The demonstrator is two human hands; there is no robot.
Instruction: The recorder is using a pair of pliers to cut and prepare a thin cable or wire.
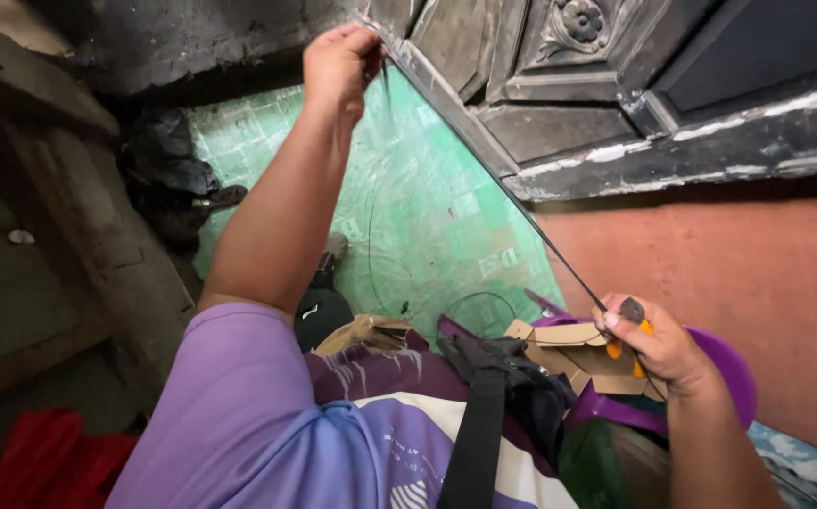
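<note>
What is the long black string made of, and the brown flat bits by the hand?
The string looks like thin black cord or wire, pulled straight between the left hand and right hand; which one is unclear. The brown pieces look like matte cardboard with cut edges.

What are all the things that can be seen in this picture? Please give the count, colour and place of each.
thin strand: one, black, stretched taut between both hands
tool: one, dark head, orange handles, in the right hand
cardboard pieces: a few, brown, on the purple stool
stool: one, purple, lower right
carved door: one, dark, top right
sheet: one, green, printed, centre floor
wall: one, reddish, right
cloth: one, red, bottom left
strap: one, black, over the lap
left hand: raised, pinching the strand
right hand: low, holding the tool
</note>
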